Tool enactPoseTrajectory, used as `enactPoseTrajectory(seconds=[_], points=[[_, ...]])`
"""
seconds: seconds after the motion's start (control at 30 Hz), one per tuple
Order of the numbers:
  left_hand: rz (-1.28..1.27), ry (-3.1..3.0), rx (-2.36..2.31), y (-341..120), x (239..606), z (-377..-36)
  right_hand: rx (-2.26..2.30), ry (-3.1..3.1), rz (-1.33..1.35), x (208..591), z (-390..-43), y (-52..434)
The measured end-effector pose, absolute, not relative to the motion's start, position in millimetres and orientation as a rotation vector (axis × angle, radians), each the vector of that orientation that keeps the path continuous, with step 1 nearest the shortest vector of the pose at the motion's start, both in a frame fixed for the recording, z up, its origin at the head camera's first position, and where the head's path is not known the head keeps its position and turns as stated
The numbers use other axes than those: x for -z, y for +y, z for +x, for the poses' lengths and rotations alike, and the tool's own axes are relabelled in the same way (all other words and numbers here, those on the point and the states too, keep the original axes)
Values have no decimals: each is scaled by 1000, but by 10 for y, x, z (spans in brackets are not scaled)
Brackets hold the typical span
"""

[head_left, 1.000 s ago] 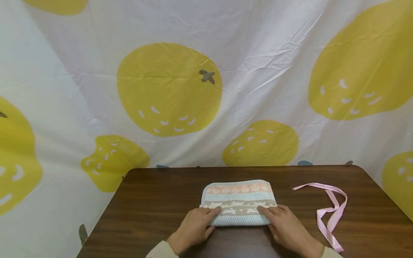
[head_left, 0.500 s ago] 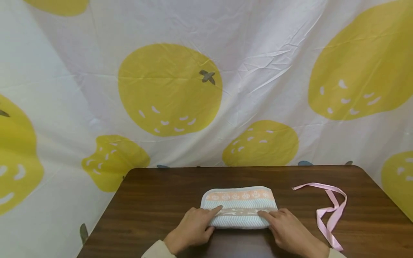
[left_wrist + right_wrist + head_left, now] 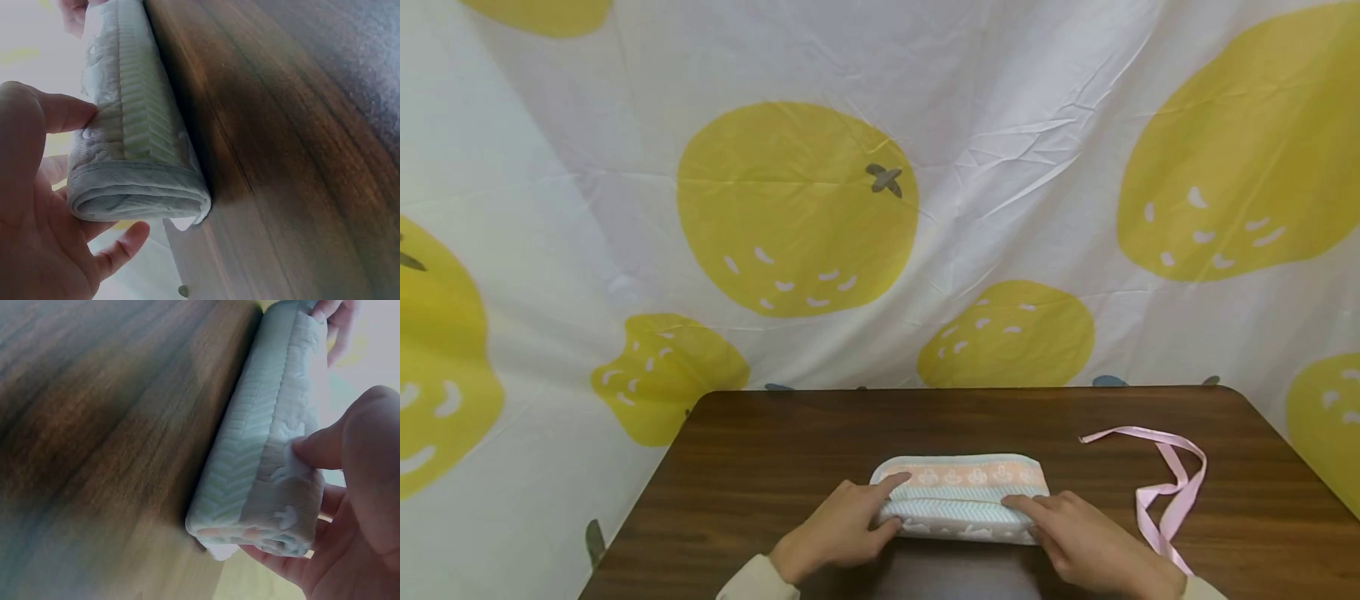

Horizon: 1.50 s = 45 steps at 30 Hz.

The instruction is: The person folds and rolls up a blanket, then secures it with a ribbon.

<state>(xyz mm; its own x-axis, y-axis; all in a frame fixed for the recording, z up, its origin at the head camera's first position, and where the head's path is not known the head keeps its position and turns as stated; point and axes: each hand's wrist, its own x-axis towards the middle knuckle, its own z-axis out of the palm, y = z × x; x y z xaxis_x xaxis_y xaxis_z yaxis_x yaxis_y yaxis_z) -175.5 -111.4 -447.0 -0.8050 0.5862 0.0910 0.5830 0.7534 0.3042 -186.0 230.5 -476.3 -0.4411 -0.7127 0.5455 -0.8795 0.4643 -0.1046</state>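
On the dark wooden worktop (image 3: 775,450), close to the near edge, lies a small patterned towel (image 3: 958,492) that is now a fat roll. Most of the rolling looks done: the wrist views show many soft layers wound up at each end, and only a thin flap seems to lie flat under the roll. The left hand (image 3: 838,529) holds the left end, with the thumb (image 3: 62,112) pressed on top and the other fingers curled under the end. The right hand (image 3: 1078,542) holds the right end the same way, with its thumb (image 3: 319,447) on the towel and the fingers (image 3: 281,562) cupped below. So each grip is clamped on the towel. A pink ribbon (image 3: 1172,492) lies loose on the worktop to the right, apart from the roll, and no hand touches it. It is not tied around anything yet. Behind the worktop hangs a white cloth with big yellow fruits (image 3: 797,208).
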Motion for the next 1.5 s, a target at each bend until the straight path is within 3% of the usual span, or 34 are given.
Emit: enactPoseTrajectory(seconds=[0.23,0.67,0.97,1.27,1.5], points=[[930,2853,-667,-1136,4472,-1818,-691,-2399,1400,4785,-1945,2328],[612,2827,-799,-1059,4615,-2067,-721,-2626,1262,4806,-2190,2298],[453,3022,-546,-953,4660,-2087,-490,-2646,916,4818,-2219,2225],[528,3190,-398,-915,4716,-2049,-387,-2459,890,4878,-2197,2144],[876,3440,-183,-860,4748,-2017,-246,-2288,993,4879,-2155,2091]])
